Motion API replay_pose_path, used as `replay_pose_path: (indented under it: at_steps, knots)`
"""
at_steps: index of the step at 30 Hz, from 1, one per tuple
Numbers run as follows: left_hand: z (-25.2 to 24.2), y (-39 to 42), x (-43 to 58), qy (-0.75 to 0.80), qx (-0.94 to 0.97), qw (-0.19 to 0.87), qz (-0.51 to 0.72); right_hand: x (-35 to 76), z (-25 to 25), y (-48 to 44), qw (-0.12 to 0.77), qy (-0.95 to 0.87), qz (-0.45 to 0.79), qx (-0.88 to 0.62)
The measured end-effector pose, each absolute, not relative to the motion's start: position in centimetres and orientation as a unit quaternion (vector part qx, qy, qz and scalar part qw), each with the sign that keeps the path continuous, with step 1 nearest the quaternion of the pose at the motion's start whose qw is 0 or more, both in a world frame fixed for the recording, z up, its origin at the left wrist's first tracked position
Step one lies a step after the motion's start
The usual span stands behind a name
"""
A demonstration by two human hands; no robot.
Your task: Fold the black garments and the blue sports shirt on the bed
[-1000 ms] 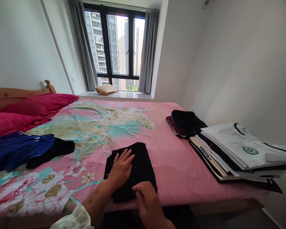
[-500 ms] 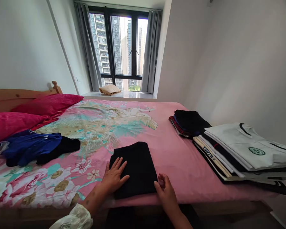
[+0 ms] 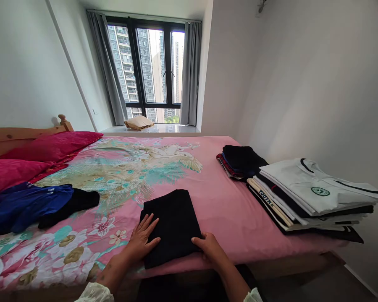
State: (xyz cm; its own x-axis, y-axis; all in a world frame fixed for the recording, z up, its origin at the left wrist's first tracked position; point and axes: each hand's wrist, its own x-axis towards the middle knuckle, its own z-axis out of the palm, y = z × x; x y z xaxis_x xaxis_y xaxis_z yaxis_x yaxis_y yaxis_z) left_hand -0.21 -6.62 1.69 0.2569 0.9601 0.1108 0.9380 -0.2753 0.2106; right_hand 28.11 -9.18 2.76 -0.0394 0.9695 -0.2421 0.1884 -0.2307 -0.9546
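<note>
A folded black garment (image 3: 173,226) lies flat near the front edge of the bed; its exact kind cannot be made out. My left hand (image 3: 141,237) rests on its left side, palm down with the fingers spread. At the garment's right edge, near the front corner, my right hand (image 3: 210,247) has its thumb on top and its fingers curled at the side, pinching the cloth. Those fingertips are partly hidden.
A tall stack of folded shirts (image 3: 321,191), white on top, stands at the right, with a smaller dark stack (image 3: 242,157) behind it. Loose blue and black clothes (image 3: 31,205) lie at the left below red pillows (image 3: 56,144). A beige cloth (image 3: 139,122) sits on the windowsill.
My right hand has closed in on the garment's right edge, its thumb now over the cloth. The left hand stays flat on it. The whole view has shifted slightly.
</note>
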Motion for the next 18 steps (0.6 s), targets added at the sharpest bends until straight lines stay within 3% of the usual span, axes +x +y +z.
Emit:
replay_pose_path:
  at_steps: [5,9,14,18]
  knots:
    - [5.9,-7.2,4.0,0.616,0.784,0.016,0.073,27.5,3.5,-10.2,0.446,-0.464,0.541,-0.541]
    - [8.8,-6.5,9.5,0.49,0.864,0.034,0.114,27.3,3.8,-11.2,0.499,-0.44,0.547,-0.508]
    - [10.3,-2.5,15.2,0.323,0.946,0.029,0.018,27.2,3.3,-13.4,0.511,-0.46,0.519,-0.508]
    - [9.9,1.0,17.9,0.273,0.961,0.003,-0.032,27.1,2.2,-15.1,0.518,-0.474,0.481,-0.525]
